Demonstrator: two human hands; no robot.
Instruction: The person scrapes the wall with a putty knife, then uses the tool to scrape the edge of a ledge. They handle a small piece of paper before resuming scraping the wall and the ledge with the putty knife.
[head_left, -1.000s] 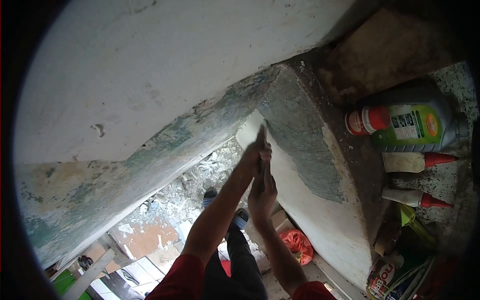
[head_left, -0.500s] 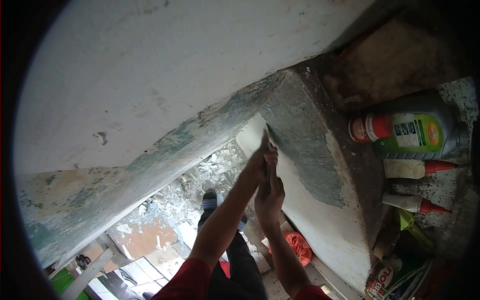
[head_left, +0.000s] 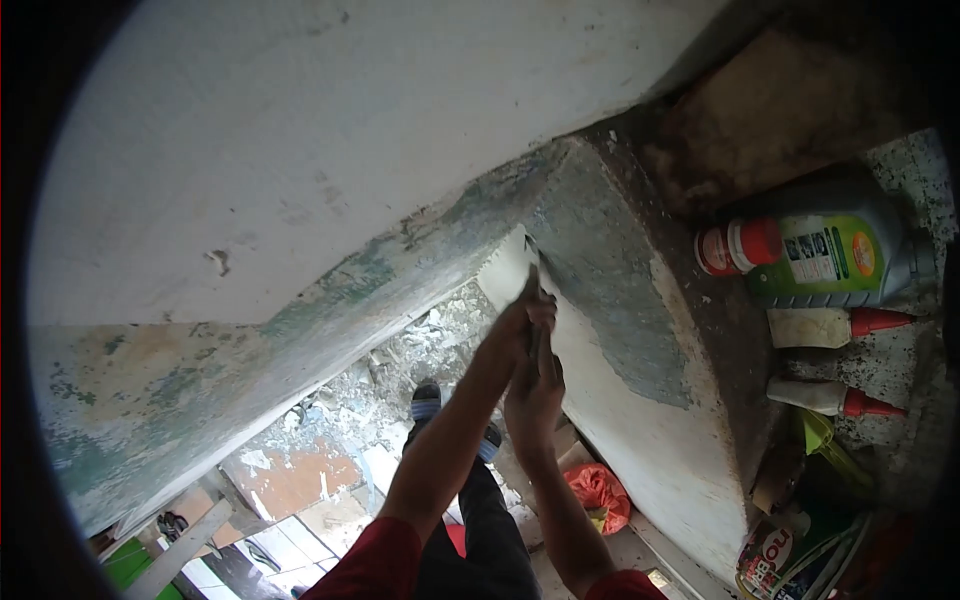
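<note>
My left hand (head_left: 515, 322) and my right hand (head_left: 536, 395) are both closed round one long, thin tool (head_left: 534, 276), with my left hand nearer its upper end. Its tip points up at the wall close to the inner corner, where a pale smooth surface (head_left: 507, 268) meets rough grey plaster (head_left: 610, 270). The fingers cover most of the tool, so its exact kind cannot be made out.
A ledge at the right holds a green-labelled bottle (head_left: 825, 255), a red-capped container (head_left: 735, 247) and two red-tipped tubes (head_left: 815, 398). Debris (head_left: 430, 335) covers the floor near my sandalled feet. A red plastic bag (head_left: 600, 495) lies by the wall.
The tool's tip has moved slightly down, away from the corner. Both hands keep their hold on it. The view has shifted a little.
</note>
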